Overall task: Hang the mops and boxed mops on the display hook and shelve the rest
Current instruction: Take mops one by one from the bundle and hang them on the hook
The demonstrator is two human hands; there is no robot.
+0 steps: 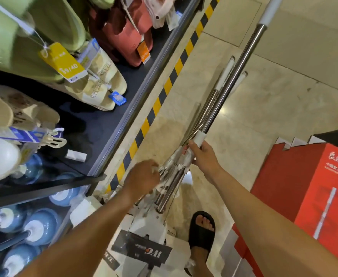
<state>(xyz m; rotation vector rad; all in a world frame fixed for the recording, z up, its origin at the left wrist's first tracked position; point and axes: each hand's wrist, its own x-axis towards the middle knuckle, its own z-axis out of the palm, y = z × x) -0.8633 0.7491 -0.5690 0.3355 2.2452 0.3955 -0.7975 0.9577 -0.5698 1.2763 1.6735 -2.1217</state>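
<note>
The mops [227, 92], bundled on the floor [284, 96] and leaning toward one o'clock, look stiff, slick and top-heavy, so the right grip [204, 154] closed round a white collar [200, 136] and the left grip [144, 174] curled on the shafts [172, 186] at seven o'clock seem sound.

1. Mops [214, 108]: a bundle of several with polished steel handles and white grip sleeves. It stands tilted, heads low and handle tops leaning away toward the upper right.
2. Longest handle [251, 47]: it rises past the others, and its upper section is white.
3. Mop heads [144, 234]: white, clustered at the foot of the bundle, with a black card label [142, 251] printed "WG".
4. Hold: the right hand [202, 154] grips the handles at a white collar [199, 137]. The left hand [142, 178], blurred, grips the wrapped shafts just below.
5. Boxed mop [314, 196]: a tall red carton picturing a mop handle, standing to the right, apart from the bundle.
</note>
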